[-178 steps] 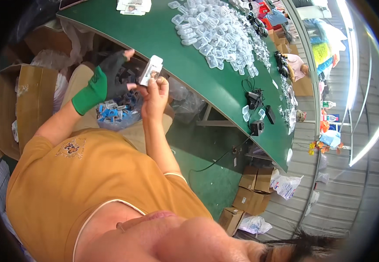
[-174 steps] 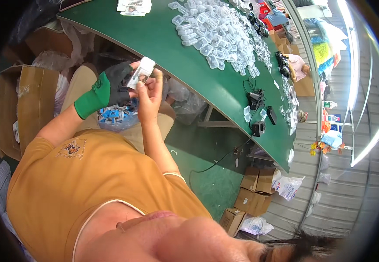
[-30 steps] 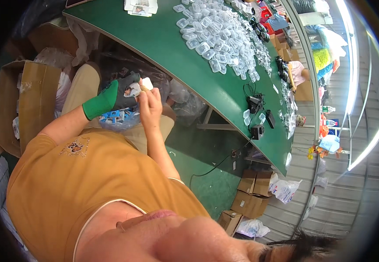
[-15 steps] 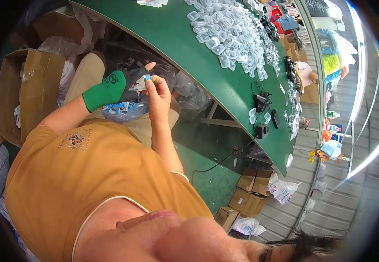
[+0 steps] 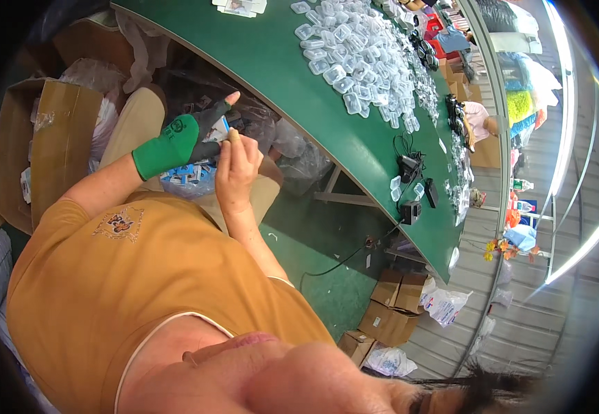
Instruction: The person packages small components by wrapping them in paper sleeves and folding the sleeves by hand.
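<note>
My left hand point(image 5: 187, 138) wears a green and dark grey glove with one bare fingertip showing. It is closed around a small white and blue carton point(image 5: 217, 131). Bare-skinned, my right hand point(image 5: 237, 164) pinches the carton's edge near its blue end. Both hands are close together above my lap, short of the table edge. Below them, a clear plastic bag point(image 5: 206, 186) holds several blue and white small cartons point(image 5: 183, 175). The far side of the held carton is covered by my fingers.
The green table point(image 5: 272, 52) carries a heap of clear plastic cases point(image 5: 361, 62), black cables with adapters point(image 5: 410, 165) and flat white cartons point(image 5: 240, 7). An open cardboard box point(image 5: 68, 138) stands at left. More boxes point(image 5: 389, 314) stand on the floor at right.
My right hand has shifted slightly left and down, bending its fingers in against the carton. The glove has turned, and its dark fingers show more. The view has shifted a little.
</note>
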Demonstrator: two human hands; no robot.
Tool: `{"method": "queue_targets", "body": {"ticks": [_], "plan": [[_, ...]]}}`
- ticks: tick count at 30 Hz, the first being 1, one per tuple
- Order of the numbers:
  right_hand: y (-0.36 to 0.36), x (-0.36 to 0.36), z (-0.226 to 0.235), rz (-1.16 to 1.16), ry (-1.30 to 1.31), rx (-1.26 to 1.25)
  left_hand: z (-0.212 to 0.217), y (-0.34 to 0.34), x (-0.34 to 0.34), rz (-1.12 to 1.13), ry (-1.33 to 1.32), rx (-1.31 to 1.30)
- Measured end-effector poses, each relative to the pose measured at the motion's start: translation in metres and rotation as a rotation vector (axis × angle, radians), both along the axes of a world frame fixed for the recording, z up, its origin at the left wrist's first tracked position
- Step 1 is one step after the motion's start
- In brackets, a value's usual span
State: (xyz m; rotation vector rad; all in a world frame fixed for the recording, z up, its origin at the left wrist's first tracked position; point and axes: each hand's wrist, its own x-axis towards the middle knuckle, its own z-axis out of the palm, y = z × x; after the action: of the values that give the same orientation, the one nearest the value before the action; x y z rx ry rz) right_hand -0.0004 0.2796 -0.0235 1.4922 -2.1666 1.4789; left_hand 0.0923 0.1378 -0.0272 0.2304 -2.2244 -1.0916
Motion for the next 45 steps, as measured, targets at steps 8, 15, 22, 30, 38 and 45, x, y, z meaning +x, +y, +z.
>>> {"method": "queue_targets", "body": {"ticks": [8,15,22,30,38,45], "plan": [[0.001,0.005,0.023,0.007,0.332,0.140,0.027,-0.020,0.009,-0.172,-0.263,-0.058],[-0.003,0.005,0.038,0.100,0.136,-0.005,0.020,-0.001,0.009,-0.199,0.007,0.363],[0.001,-0.014,0.050,0.248,-0.007,0.072,0.063,-0.014,0.020,-0.314,-0.265,0.172],[-0.026,-0.040,0.015,0.295,-1.054,-0.390,0.057,-0.032,0.004,0.219,0.081,-0.375],[-0.025,-0.026,0.009,0.500,-0.965,-0.246,0.031,-0.016,0.007,-0.018,0.078,-0.037],[-0.015,-0.037,0.001,0.421,-0.660,-0.091,0.035,-0.017,0.008,-0.162,0.038,-0.044]]}}
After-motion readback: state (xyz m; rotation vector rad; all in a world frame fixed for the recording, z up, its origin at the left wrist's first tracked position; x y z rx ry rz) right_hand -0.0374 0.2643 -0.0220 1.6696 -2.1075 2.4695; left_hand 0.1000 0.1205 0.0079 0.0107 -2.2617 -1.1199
